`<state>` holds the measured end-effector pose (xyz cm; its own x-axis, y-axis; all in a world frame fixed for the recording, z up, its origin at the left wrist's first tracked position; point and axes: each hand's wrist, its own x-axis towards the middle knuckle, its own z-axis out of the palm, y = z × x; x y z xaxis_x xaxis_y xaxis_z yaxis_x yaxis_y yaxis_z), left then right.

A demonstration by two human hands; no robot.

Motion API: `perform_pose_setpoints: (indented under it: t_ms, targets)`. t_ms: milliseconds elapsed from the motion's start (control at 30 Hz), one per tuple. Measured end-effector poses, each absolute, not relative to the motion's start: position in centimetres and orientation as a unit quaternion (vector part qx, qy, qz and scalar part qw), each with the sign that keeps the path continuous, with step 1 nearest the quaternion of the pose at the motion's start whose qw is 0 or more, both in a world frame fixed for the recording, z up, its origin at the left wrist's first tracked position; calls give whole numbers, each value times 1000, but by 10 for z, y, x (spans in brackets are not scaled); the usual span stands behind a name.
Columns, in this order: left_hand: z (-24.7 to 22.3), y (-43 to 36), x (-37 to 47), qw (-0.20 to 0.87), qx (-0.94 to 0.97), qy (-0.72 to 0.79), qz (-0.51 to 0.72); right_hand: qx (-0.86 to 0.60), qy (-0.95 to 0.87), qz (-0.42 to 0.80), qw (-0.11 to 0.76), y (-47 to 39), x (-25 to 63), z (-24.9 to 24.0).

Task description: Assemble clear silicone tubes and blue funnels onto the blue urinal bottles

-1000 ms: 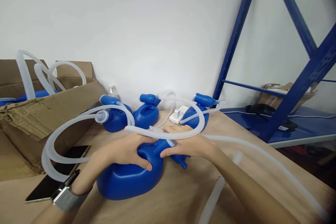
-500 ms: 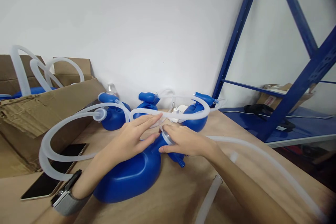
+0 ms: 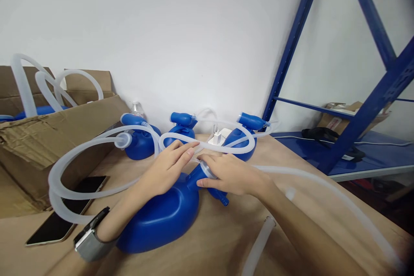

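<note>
Cardboard box (image 3: 74, 127): well to the left of the large blue bottle (image 3: 164, 220), hoses (image 3: 25, 86) arching out of its top. Black tablet (image 3: 53, 226): flat between box and large blue bottle, a looped hose (image 3: 58, 172) crossing above it. Watch (image 3: 92, 243): on the left wrist, at the large blue bottle's left end. First rear bottle (image 3: 139, 148): behind the large blue bottle, to the left. Large blue bottle: on the table (image 3: 233, 246), neck slanting up to the right. Left hand (image 3: 170, 166): over the large blue bottle's back edge; fingers extended, not curled around anything. Fingertips are at a hose behind the bottle; cannot tell whether they touch it. Second rear bottle (image 3: 181, 131): straight behind. Right hand (image 3: 228, 172): grasping the large blue bottle's neck end, thumb along the neck, fingers bent over the white ring (image 3: 206, 169). Blue spout (image 3: 220, 197): just right of the neck, below that hand. White plug (image 3: 217, 138) and third rear bottle (image 3: 254, 121): behind, to the right. Short hose (image 3: 260, 246): right of the large blue bottle. Blue shelf (image 3: 383, 155): far right, bearing a carton (image 3: 339, 125).
</note>
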<state>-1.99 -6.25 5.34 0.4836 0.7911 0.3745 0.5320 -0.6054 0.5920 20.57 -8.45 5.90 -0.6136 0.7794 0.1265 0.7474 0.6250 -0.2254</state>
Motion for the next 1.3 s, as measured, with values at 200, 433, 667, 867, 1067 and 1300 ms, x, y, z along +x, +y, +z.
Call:
perform_pose_setpoints:
  t_ms: [200, 433, 667, 867, 1067, 1300]
  targets:
    - [47, -62, -18, 26, 889, 383, 249, -410, -906, 1, 103, -92, 199, 59]
    - [59, -64, -20, 104, 919, 342, 168, -396, -908, 52, 129, -80, 204, 54]
    - [55, -62, -36, 71, 921, 346, 164, -426, -885, 140, 128, -66, 213, 51]
    - [34, -77, -35, 47, 916, 390, 83, -448, -874, 155, 110, -66, 217, 52]
    - [33, -69, -32, 38, 933, 350, 77, -462, -867, 141, 124, -75, 209, 56]
    - [38, -60, -33, 46, 939, 330, 83, -458, -870, 102, 155, -67, 205, 45]
